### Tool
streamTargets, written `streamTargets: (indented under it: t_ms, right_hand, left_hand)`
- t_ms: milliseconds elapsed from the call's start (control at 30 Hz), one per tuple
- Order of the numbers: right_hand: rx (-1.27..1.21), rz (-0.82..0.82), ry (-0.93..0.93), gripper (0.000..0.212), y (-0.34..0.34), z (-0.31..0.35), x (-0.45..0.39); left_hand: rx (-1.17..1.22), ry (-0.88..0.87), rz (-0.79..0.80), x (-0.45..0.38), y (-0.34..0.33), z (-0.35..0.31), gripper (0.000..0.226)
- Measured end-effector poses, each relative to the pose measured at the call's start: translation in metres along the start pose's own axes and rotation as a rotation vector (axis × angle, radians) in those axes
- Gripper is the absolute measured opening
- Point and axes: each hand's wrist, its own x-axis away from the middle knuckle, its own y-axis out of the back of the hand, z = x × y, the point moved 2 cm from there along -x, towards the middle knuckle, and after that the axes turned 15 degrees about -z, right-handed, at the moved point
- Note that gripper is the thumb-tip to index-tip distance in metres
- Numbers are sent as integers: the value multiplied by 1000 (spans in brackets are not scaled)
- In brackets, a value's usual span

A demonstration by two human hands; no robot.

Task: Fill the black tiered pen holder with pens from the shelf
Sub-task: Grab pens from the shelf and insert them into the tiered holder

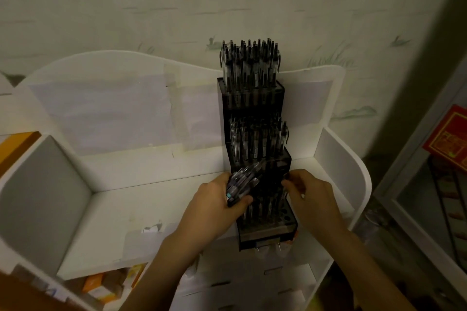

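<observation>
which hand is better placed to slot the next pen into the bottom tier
Right hand: it sits by the bottom tier's empty holes, while the left hand grips the bundle of pens.

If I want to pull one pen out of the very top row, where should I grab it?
Pinch a top-tier pen by its upper end, coming straight down from above. The pens stand upright and packed close in the black holder, so only their tops stick out free.

You see the black tiered plastic pen holder (pixel 265 228) with a half-glossy front, the pens with clear glossy plastic barrels (pixel 249 68), the smooth matt white shelf (pixel 108 212), and matt printed wallpaper (pixel 126 2) behind
</observation>
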Motion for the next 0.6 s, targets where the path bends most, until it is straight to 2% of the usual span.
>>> streamTargets:
  t_ms: [400, 600]
  right_hand:
    - [94, 114, -7, 12, -18, -21, 17]
    - [86, 104, -64, 32, -14, -17, 23]
  left_hand:
    - [11, -13, -1, -4, 0, 2, 32]
    - [19, -17, 4, -3, -1, 2, 35]
